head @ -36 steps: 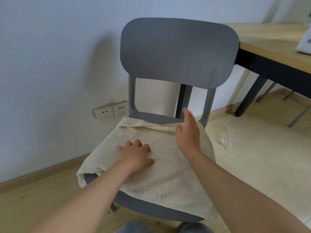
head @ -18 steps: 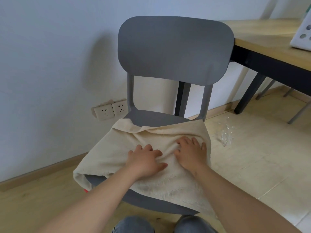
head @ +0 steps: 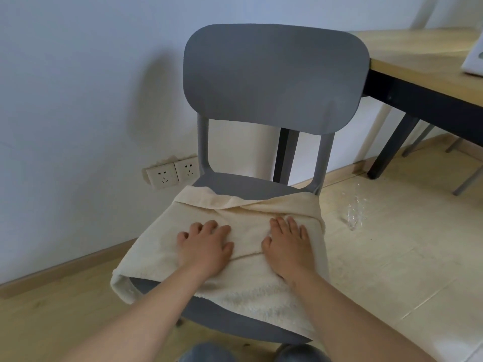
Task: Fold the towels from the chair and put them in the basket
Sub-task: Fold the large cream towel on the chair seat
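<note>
A cream towel (head: 243, 288) lies spread over the seat of a grey plastic chair (head: 271, 82), with its far edge folded over and its left corner drooping off the seat. My left hand (head: 205, 246) lies palm down on the towel's middle, fingers spread. My right hand (head: 288, 244) presses flat on the towel's right part, a hand's width from the left one. A crease runs between the two hands. No basket is in view.
A wooden table (head: 418, 61) with black legs stands at the right, a white object (head: 474, 61) on it. Wall sockets (head: 172, 173) sit low behind the chair. A clear plastic scrap (head: 354, 218) lies on the tiled floor. My knees show at the bottom edge.
My right hand came down from above the chair's back edge onto the towel and now lies flat. The left hand shifted slightly left. The towel's far edge is smoother.
</note>
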`<state>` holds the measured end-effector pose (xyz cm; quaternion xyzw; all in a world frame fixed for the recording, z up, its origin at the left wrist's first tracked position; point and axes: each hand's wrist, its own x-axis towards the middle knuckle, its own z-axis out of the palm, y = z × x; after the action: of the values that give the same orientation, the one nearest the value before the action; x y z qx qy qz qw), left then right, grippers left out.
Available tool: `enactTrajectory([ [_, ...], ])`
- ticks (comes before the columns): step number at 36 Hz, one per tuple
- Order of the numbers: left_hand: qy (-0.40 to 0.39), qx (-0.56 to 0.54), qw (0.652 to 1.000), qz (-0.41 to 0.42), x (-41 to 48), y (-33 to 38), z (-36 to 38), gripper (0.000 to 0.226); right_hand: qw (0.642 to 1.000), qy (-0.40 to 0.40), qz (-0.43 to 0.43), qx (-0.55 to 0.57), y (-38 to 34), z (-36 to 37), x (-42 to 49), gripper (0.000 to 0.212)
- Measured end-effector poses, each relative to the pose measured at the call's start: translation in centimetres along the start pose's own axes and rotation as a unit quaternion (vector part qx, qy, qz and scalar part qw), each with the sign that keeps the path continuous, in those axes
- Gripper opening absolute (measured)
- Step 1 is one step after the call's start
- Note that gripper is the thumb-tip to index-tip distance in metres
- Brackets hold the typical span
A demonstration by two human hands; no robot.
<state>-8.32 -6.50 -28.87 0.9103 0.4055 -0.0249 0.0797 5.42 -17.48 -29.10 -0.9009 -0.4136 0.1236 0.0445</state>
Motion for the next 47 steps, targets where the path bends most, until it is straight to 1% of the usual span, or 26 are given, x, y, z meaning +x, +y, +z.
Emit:
enactTrajectory([
  [3,0.003,-0.014,1.000,0.017,0.0,1.8,0.3,0.042,1.000,-0.001,0.011,-0.010,1.1,-0.6,0.0,0.055],
  [11,-0.069,-0.056,0.993,0.074,0.0,6.6,0.1,0.044,0.996,0.009,0.071,-0.055,3.2,-2.8,-0.3,0.053],
  [13,-0.100,-0.089,0.987,0.087,0.2,7.1,-0.3,0.045,0.996,0.036,0.065,-0.039,2.8,-3.0,-0.2,0.050],
  [15,-0.119,-0.169,0.975,0.077,0.7,6.8,-1.0,0.045,0.997,0.070,0.021,-0.003,1.9,-3.0,-0.1,0.044],
  [16,-0.113,-0.202,0.970,0.070,1.0,6.4,-1.3,0.042,0.997,0.079,-0.004,0.021,1.5,-2.8,-0.1,0.040],
  [17,-0.095,-0.212,0.971,0.063,1.2,5.8,-1.7,0.038,0.996,0.078,-0.019,0.048,1.0,-2.6,-0.1,0.038],
  [18,-0.071,-0.196,0.976,0.057,1.4,5.1,-2.0,0.034,0.995,0.068,-0.026,0.066,0.6,-2.4,-0.1,0.035],
  [19,-0.047,-0.162,0.984,0.052,1.7,4.4,-2.3,0.030,0.995,0.061,-0.030,0.067,0.3,-2.1,-0.2,0.033],
  [21,-0.021,-0.081,0.995,0.054,2.2,3.0,-2.6,0.028,0.996,0.073,-0.026,0.033,0.1,-1.6,0.1,0.031],
  [23,-0.020,-0.021,0.997,0.065,2.7,1.9,-2.6,0.029,0.995,0.098,-0.006,0.021,-0.1,-1.9,0.6,0.032],
  [25,-0.025,-0.003,0.998,0.065,3.3,1.3,-2.4,0.033,0.993,0.112,0.002,0.030,-0.4,-2.4,1.4,0.032],
  [28,-0.006,-0.023,0.998,0.055,4.6,0.9,-2.4,0.042,0.991,0.129,-0.006,0.023,-0.5,-3.2,2.6,0.028],
  [31,0.019,-0.053,0.997,0.052,6.1,0.7,-2.4,0.047,0.984,0.169,0.024,0.047,-0.1,-3.8,4.0,0.029],
  [33,0.035,-0.063,0.996,0.044,7.1,0.7,-2.4,0.051,0.982,0.175,0.038,0.061,0.2,-3.8,5.1,0.039],
  [35,0.051,-0.075,0.996,0.021,8.2,0.8,-2.5,0.053,0.984,0.143,0.049,0.093,0.4,-4.0,6.0,0.050],
  [36,0.055,-0.084,0.995,0.005,8.8,0.8,-2.6,0.053,0.985,0.122,0.056,0.112,0.5,-4.1,6.5,0.048],
  [38,0.058,-0.092,0.994,-0.024,9.8,0.8,-2.8,0.048,0.987,0.090,0.064,0.119,0.7,-4.4,7.3,0.034],
  [40,0.065,-0.059,0.996,-0.027,10.9,0.6,-2.9,0.034,0.987,0.086,0.065,0.119,0.8,-4.6,8.0,0.024],
  [42,0.089,-0.027,0.996,-0.016,11.8,0.5,-3.1,0.021,0.980,0.105,0.070,0.155,0.8,-4.8,8.7,0.019],
  [43,0.103,-0.026,0.994,-0.012,12.2,0.4,-3.2,0.019,0.974,0.121,0.075,0.177,0.8,-4.9,8.9,0.017],
  [45,0.139,-0.047,0.989,-0.010,12.9,0.6,-3.4,0.020,0.956,0.163,0.090,0.225,0.8,-5.2,9.4,0.015],
  [47,0.168,-0.092,0.981,-0.012,13.5,1.0,-3.7,0.025,0.937,0.198,0.090,0.275,0.8,-5.2,9.8,0.015],
])
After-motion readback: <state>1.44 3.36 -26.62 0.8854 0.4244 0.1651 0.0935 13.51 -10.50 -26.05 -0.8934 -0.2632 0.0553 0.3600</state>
